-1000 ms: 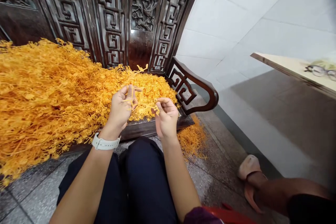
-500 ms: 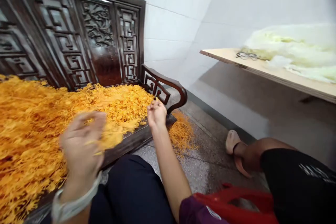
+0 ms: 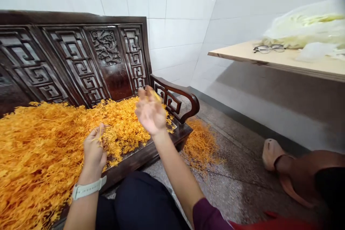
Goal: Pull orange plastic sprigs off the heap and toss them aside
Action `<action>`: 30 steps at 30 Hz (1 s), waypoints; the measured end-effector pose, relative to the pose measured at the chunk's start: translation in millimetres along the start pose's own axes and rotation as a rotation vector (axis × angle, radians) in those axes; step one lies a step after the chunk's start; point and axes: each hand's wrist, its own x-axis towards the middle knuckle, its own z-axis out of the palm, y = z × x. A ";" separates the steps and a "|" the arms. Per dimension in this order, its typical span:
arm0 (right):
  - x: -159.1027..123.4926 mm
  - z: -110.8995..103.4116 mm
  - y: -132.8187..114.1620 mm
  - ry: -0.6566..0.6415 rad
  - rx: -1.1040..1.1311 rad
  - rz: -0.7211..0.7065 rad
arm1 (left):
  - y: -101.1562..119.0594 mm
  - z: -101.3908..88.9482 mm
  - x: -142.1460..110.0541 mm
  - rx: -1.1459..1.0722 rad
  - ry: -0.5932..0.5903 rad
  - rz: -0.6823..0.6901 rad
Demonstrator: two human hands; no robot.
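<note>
Just behind the left hand (image 3: 94, 148), a pale mint strap (image 3: 89, 189) is worn, fastened with a buckle (image 3: 75, 192). The right arm (image 3: 176, 170) is topped by a purple sleeve (image 3: 209, 215), marked with a thin whitish line. Dark navy trousers (image 3: 147, 201) are worn.

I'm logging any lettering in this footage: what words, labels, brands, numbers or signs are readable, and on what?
No text can be read in this view.
The white wrist strap, carved wooden bench and eyeglasses show no legible lettering.
</note>
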 end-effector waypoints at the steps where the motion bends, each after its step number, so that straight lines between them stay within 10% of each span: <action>1: 9.6 7.1 9.3 0.133 0.236 0.086 | -0.9 -1.1 0.7 -0.006 0.008 -0.021; 7: -30.9 41.9 32.4 0.482 1.305 0.667 | -9.3 -0.2 -1.3 -0.068 -0.057 -0.117; 18: -66.4 72.4 12.4 0.570 0.898 0.554 | -5.1 21.7 -22.8 -0.124 -0.455 -0.160; 30: -73.1 73.9 -0.9 0.584 0.746 0.513 | 1.9 7.2 -17.7 -0.319 -0.275 -0.127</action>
